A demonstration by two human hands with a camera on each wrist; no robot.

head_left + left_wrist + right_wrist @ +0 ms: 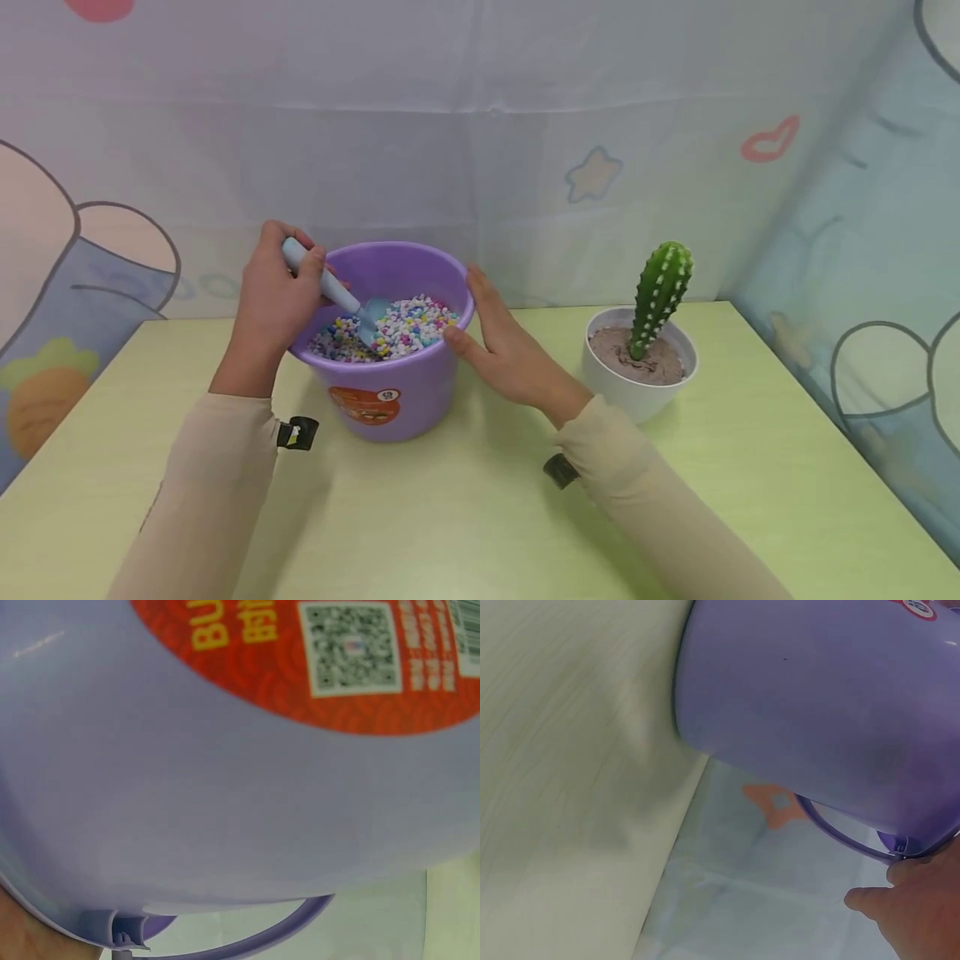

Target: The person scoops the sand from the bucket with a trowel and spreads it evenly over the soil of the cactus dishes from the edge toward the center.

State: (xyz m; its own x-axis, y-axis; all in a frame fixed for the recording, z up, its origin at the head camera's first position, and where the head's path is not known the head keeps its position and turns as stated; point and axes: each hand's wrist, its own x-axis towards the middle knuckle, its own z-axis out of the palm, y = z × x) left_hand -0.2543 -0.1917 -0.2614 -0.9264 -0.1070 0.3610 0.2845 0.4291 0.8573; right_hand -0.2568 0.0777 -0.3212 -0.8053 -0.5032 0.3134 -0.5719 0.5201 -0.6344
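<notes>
In the head view, my left hand [277,292] grips the pale blue handle of a small toy shovel [341,293] over the left rim of a purple bucket [420,392]. The shovel slants down, its blade partly sunk in multicoloured beads [416,325]. My right hand [510,350] rests against the bucket's right side near the rim, fingers extended and thumb toward the front. The upright bucket stands on the table and carries an orange-red label [366,406]. The right wrist view shows fingers beside the joint of the bucket's purple handle [840,836], which hangs at the back.
On the pale yellow-green table [450,517], a white pot [637,398] stands to the right of the bucket, behind my right forearm. A green cactus [663,292] leans in its brown filling. A printed cloth backdrop [390,167] hangs just behind the table's far edge.
</notes>
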